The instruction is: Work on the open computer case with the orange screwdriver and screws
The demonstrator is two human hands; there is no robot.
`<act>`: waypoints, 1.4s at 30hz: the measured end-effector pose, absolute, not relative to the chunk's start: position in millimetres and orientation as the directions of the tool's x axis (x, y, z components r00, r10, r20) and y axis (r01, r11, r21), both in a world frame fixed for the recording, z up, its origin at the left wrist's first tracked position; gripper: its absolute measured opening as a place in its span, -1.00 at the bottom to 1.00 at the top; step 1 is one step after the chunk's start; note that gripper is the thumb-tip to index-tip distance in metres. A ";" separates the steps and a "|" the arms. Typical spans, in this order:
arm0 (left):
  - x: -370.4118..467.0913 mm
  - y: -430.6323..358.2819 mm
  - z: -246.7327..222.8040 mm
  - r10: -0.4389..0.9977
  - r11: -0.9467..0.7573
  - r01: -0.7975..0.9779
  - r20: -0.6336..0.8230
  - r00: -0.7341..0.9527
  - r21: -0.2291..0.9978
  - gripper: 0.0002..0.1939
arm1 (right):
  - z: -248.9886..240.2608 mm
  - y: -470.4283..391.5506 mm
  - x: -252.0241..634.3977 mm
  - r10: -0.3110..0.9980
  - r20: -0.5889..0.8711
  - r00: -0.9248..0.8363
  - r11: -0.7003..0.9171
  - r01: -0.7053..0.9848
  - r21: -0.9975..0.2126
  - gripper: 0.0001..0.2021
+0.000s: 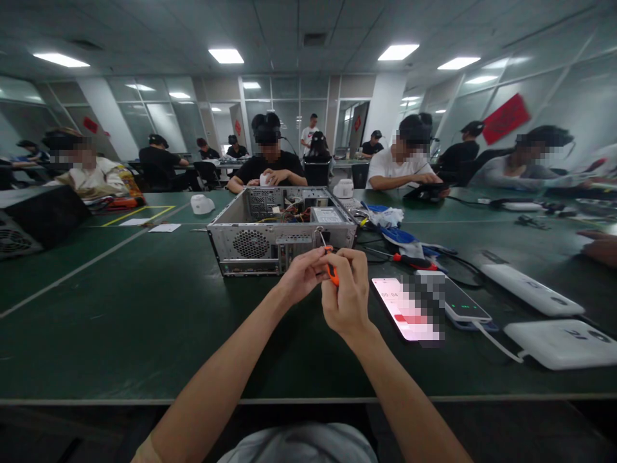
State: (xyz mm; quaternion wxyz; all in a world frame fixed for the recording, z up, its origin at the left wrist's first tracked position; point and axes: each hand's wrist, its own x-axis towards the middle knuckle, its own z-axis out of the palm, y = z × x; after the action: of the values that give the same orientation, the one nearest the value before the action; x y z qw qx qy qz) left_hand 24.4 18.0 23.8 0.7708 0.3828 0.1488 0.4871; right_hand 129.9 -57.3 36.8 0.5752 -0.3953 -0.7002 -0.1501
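Observation:
My right hand [346,292] is wrapped round the orange-and-black handle of a screwdriver [332,272]. Its thin shaft points up and away, toward the rear panel of an open computer case [260,247]. Whether the tip touches the panel I cannot tell. The fingers of my left hand [303,276] are closed at the front end of the handle, against the screwdriver. Inside the case, which lies with its top side off, are coloured cables [292,213] and a silver power supply box [326,215]. A round fan grille [251,244] shows on the panel facing me.
Right of the case lie a red-and-black screwdriver [414,262], blue-and-white gloves [398,235], a lit phone [402,308], a second phone [457,297] with a cable, and white power banks [533,289]. A black computer case [43,215] stands left. Several people sit across the green table [120,334].

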 end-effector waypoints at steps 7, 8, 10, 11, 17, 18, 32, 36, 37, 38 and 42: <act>22.0 14.6 31.3 0.875 0.296 -0.662 0.082 0.477 0.689 -0.81 | 35.5 -54.8 126.5 0.324 0.946 -0.031 0.605 0.775 -0.182 -0.71; 21.9 14.6 31.6 0.871 0.308 -0.661 0.077 0.486 0.684 -0.81 | 34.6 -54.2 125.7 0.334 0.942 -0.040 0.603 0.777 -0.181 -0.71; 22.3 14.5 32.2 0.860 0.339 -0.656 0.059 0.506 0.675 -0.82 | 32.3 -52.7 123.6 0.351 0.935 -0.058 0.592 0.787 -0.174 -0.69; 22.8 14.4 32.5 0.855 0.355 -0.653 0.049 0.516 0.669 -0.83 | 31.0 -51.9 122.5 0.355 0.933 -0.067 0.586 0.793 -0.166 -0.68; 23.3 14.2 32.1 0.832 0.387 -0.648 0.054 0.552 0.656 -0.85 | 26.3 -48.9 116.5 0.331 0.934 -0.132 0.573 0.815 -0.087 -0.74; 22.5 14.9 31.2 0.829 0.388 -0.642 0.053 0.557 0.662 -0.85 | 26.2 -49.0 116.1 0.334 0.931 -0.145 0.576 0.814 -0.080 -0.74; 26.1 18.5 25.8 0.830 0.316 -0.669 0.146 0.539 0.673 -0.78 | 34.6 -51.9 120.7 0.349 0.936 -0.039 0.442 0.888 -0.127 -0.83; 23.1 18.1 25.2 0.847 0.307 -0.634 0.100 0.522 0.710 -0.82 | 36.9 -50.2 121.0 0.375 0.925 -0.064 0.488 0.862 -0.139 -0.78; 22.5 17.4 25.2 0.851 0.308 -0.623 0.084 0.518 0.719 -0.82 | 37.5 -49.6 121.7 0.366 0.929 -0.056 0.498 0.855 -0.145 -0.78; 22.2 16.6 25.5 0.853 0.307 -0.615 0.077 0.517 0.727 -0.80 | 38.1 -49.0 122.8 0.360 0.932 -0.045 0.504 0.850 -0.154 -0.78; 24.2 12.8 28.2 0.857 0.286 -0.618 0.092 0.506 0.732 -0.79 | 38.5 -48.5 128.8 0.377 0.922 -0.089 0.531 0.836 -0.137 -0.79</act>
State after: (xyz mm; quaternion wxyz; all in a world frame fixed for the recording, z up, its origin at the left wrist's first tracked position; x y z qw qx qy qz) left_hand 24.2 12.8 28.2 0.7855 0.3690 0.1619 0.4697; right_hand 128.8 -48.5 38.5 0.5195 -0.4309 -0.7041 -0.2208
